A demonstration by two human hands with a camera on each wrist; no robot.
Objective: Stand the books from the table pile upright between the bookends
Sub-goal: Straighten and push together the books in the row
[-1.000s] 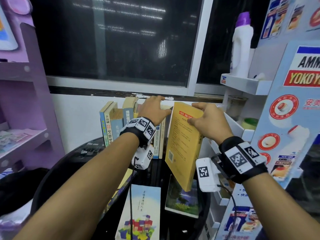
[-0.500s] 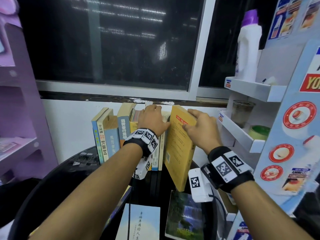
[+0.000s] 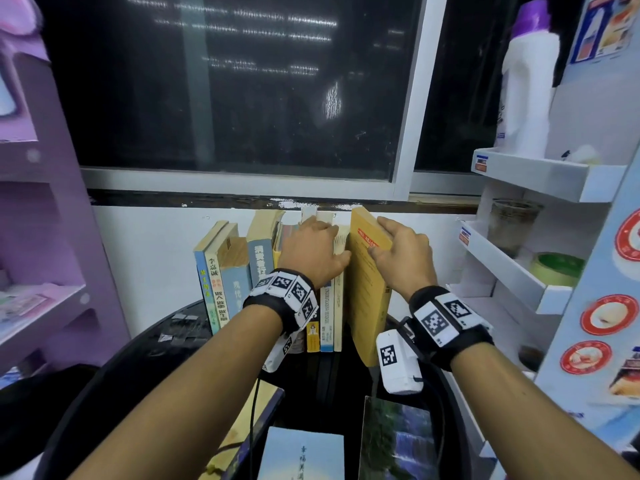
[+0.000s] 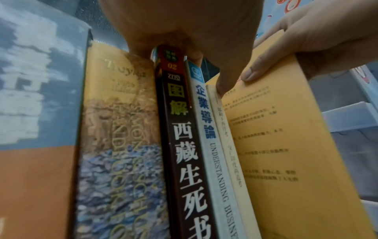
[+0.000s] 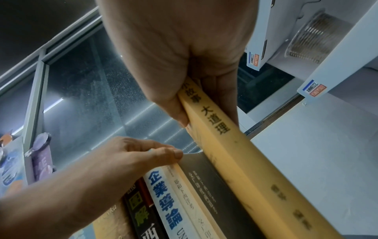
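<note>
My right hand (image 3: 403,258) grips the top of the yellow book (image 3: 369,289), thumb on its cover and fingers over the far side, and the book stands nearly upright at the right end of the row (image 3: 263,271) on the black table (image 3: 166,344), its cover just beside the cream book (image 3: 339,306). My left hand (image 3: 311,252) lies over the tops of the standing books, fingers curled across them and thumb against the cream book's edge. Two more books (image 3: 394,441) lie flat on the table near me.
</note>
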